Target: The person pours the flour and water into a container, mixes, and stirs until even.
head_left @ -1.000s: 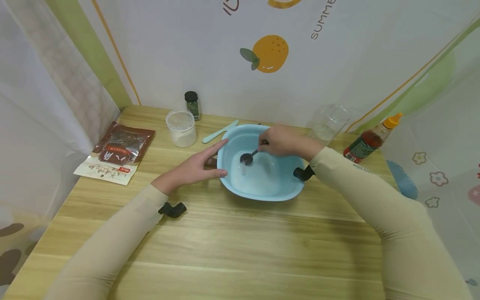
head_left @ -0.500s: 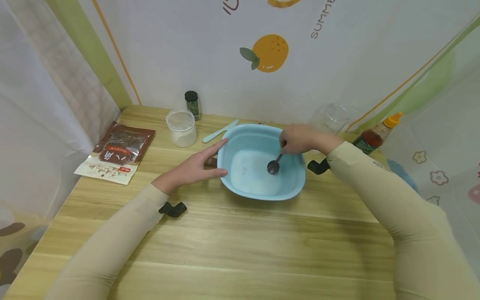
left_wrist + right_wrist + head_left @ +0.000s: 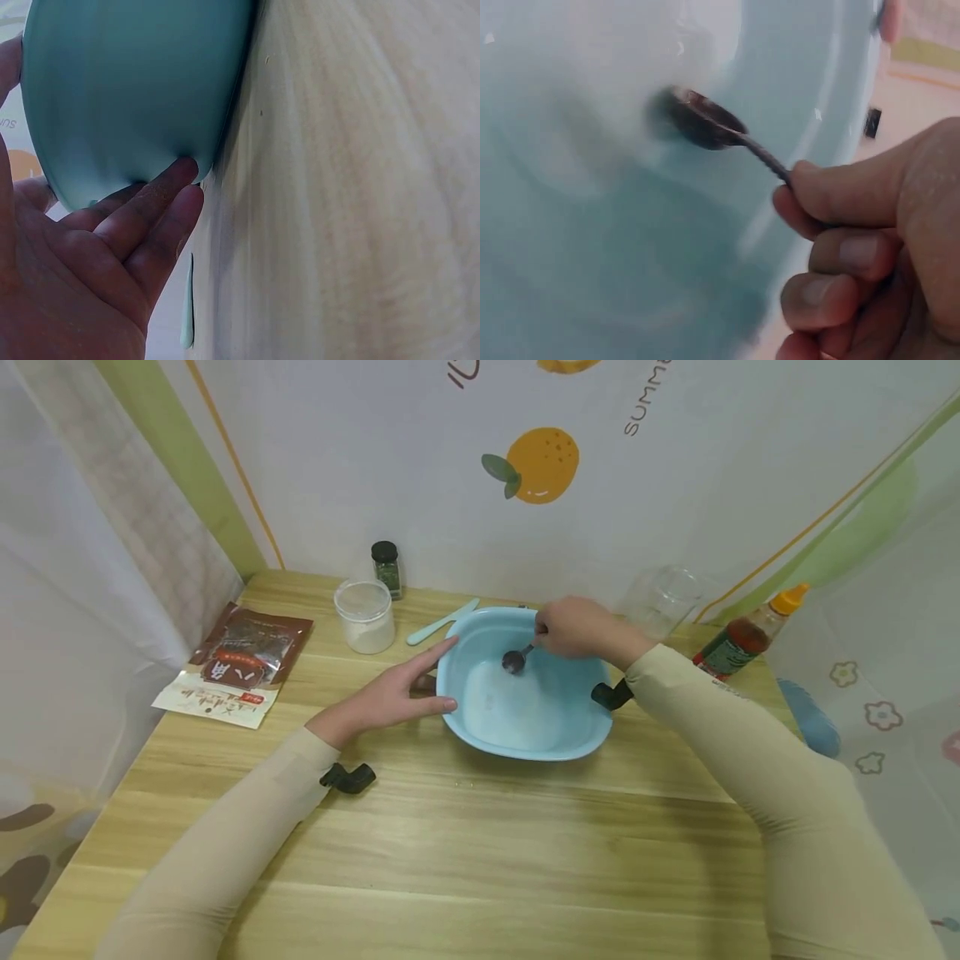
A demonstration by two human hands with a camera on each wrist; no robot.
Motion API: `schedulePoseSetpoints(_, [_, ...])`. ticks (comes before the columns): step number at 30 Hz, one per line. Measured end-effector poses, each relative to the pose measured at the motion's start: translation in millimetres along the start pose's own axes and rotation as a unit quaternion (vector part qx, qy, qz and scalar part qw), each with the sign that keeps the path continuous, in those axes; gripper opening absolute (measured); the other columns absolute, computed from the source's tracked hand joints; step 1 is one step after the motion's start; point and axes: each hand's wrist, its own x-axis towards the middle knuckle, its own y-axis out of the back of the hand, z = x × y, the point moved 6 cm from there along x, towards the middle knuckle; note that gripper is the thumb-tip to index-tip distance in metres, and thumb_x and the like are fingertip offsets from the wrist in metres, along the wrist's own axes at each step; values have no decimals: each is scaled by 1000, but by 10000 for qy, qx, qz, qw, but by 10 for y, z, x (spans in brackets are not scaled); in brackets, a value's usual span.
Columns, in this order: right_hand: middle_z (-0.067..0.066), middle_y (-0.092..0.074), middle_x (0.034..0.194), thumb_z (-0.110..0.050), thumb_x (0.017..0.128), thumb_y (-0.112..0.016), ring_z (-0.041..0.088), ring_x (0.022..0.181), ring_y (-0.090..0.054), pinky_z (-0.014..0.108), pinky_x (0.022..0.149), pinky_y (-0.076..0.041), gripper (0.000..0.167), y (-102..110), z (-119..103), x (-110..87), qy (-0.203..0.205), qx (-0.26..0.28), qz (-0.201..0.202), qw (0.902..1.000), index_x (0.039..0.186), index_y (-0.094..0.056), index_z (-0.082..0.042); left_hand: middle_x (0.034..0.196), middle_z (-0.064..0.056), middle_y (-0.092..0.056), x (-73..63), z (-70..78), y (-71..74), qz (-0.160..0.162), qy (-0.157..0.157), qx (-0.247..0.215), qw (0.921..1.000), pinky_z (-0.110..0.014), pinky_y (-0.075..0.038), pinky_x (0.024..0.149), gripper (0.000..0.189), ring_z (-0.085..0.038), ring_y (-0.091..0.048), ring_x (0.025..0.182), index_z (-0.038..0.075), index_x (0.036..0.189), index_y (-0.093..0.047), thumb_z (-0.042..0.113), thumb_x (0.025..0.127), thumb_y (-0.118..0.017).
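A light blue basin (image 3: 517, 747) stands on the wooden table with pale, whitish liquid in its bottom. My right hand (image 3: 577, 628) pinches the thin handle of a dark spoon (image 3: 513, 662), its bowl low over the liquid inside the basin. In the right wrist view the spoon (image 3: 705, 120) is tilted, thumb and forefinger on its handle, the other fingers curled below. My left hand (image 3: 390, 697) rests against the basin's left side, thumb and forefinger spread at the rim. Seen from the left wrist, several extended fingers (image 3: 161, 206) touch the basin's outer wall (image 3: 135, 90).
Left of the basin are a mint-green spatula-like tool (image 3: 442, 622), a clear jar of white powder (image 3: 365, 618), a black-capped spice jar (image 3: 387, 570) and a brown packet (image 3: 240, 660). A clear glass container (image 3: 663, 597) and an orange-capped sauce bottle (image 3: 738, 639) stand at the right.
The spoon went from the basin's left part to the right and is now back toward the left and rear, moved by my right hand. My left hand stays at the rim.
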Motion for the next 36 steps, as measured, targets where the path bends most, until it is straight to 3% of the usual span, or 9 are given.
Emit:
schedulePoseSetpoints(4, [8,-78,104,-24,110,-69,26,90,-66,43,81,-57,22,-61,-160,20,156,182,54,9997,109,-83,-7,175,-16,-43,5,-26,4,-26,-24,-25,10000,-58,-54,116,101,-34,-70,135,32,181,-17,36,104,-82])
schedulePoseSetpoints(11, [0,-75,93,-26,109,-72,20,83,-63,38,75,-54,17,-171,-303,-86,740,415,-261,9961,102,-82,-13,173,-16,-46,10,-32,-5,-37,-1,-30,10000,-59,-53,117,101,-33,-70,134,33,181,-17,37,104,-82])
schedulePoseSetpoints(15, [-1,-72,86,-21,107,-74,18,77,-60,37,73,-52,16,-185,-230,-163,1029,539,-665,9910,96,-82,-11,174,-16,-44,-6,-20,-1,3,21,1,10000,-58,-54,117,101,-33,-70,134,32,181,-17,35,104,-83])
schedulePoseSetpoints(19, [0,-68,78,-14,105,-70,17,71,-55,35,69,-48,19,-152,-47,-206,888,517,-958,9901,92,-81,-5,174,-16,-44,-10,-10,1,25,21,-22,10000,-56,-55,116,101,-34,-70,134,31,181,-17,32,104,-83])
schedulePoseSetpoints(27, [7,-73,93,-18,108,-66,25,80,-64,45,77,-58,20,14,207,-163,32,-64,-392,9992,98,-79,-6,177,-16,-39,-2,-2,-8,-16,-21,-84,10000,-57,-54,116,100,-35,-70,134,29,181,-16,25,105,-82])
schedulePoseSetpoints(33, [4,-54,79,-19,111,-64,22,73,-50,41,70,-46,28,-1,90,-44,-26,90,-112,9999,85,-66,-8,177,-16,-39,-5,4,-12,-27,-16,-79,10000,-56,-55,116,100,-35,-69,135,29,181,-16,26,105,-81])
schedulePoseSetpoints(36, [4,-59,82,-20,111,-65,23,75,-52,40,72,-46,26,-21,-34,13,121,153,38,9998,89,-69,-7,175,-17,-41,-6,13,-1,-10,-43,-74,10000,-57,-54,116,100,-36,-69,136,29,181,-16,26,105,-81])
